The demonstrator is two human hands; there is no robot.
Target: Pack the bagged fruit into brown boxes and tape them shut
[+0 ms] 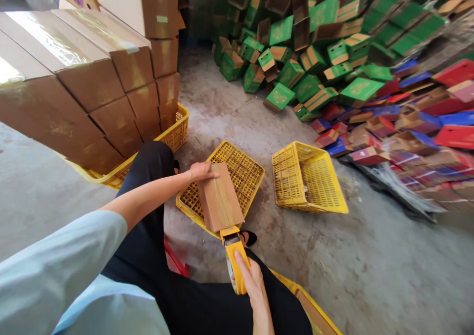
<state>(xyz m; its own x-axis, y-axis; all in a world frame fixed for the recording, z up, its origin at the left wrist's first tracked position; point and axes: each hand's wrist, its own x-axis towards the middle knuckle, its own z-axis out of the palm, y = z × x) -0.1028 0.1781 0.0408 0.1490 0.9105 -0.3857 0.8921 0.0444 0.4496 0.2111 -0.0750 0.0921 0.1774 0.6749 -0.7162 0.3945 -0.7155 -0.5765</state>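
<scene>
A small brown cardboard box (219,197) lies on an upturned yellow plastic crate (246,169) in front of my knees. My left hand (204,171) grips the box at its far left edge, with the fingers over the top face. A strip of clear tape runs along the middle of that face. In my right hand (249,276) is a yellow tape dispenser (237,261). Its head touches the near end of the box. My right thumb lies along its side, and the other fingers are mostly hidden behind it.
Taped cardboard boxes (89,83) stand stacked in a yellow crate (179,128) at left. A yellow crate (311,182) rests on its side to the right. Green boxes (281,95) and red and blue boxes (377,128) are heaped behind. Another yellow crate edge (314,305) shows by my right leg.
</scene>
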